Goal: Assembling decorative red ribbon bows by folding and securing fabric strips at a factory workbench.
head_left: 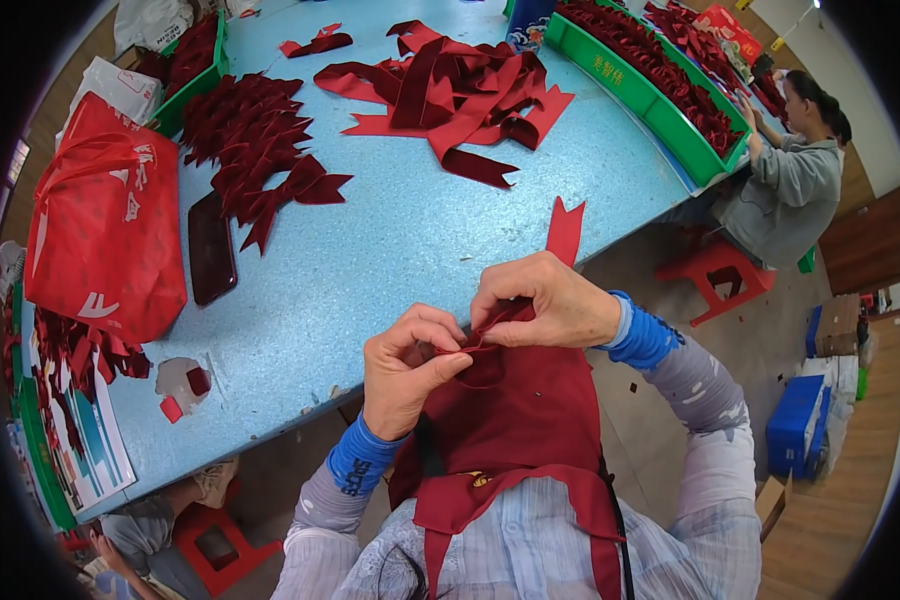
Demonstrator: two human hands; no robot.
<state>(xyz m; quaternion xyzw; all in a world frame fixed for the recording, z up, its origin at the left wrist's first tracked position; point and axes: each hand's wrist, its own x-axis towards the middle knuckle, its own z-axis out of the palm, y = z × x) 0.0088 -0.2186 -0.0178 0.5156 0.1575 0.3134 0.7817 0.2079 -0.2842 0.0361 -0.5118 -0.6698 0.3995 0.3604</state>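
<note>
Above my dark red apron, at the table's near edge, both hands pinch one dark red ribbon [565, 232]. My left hand [410, 365] grips a folded loop of it between thumb and fingertips. Close beside it, my right hand [540, 300] pinches the ribbon's gathered middle, and one notched tail sticks up past that hand. Farther back on the blue table lies a loose heap of cut ribbons [460, 90] with notched ends. A pile of tied ribbon bows [255, 145] sits to its left. Part of the held ribbon is hidden by my fingers.
A dark phone [212, 250] and a red bag [110, 230] lie at the left of the blue table [300, 320]. Green bins hold bows at the back left and along the right edge [620, 85]. A person [790, 190] works at the right, near a red stool [715, 275].
</note>
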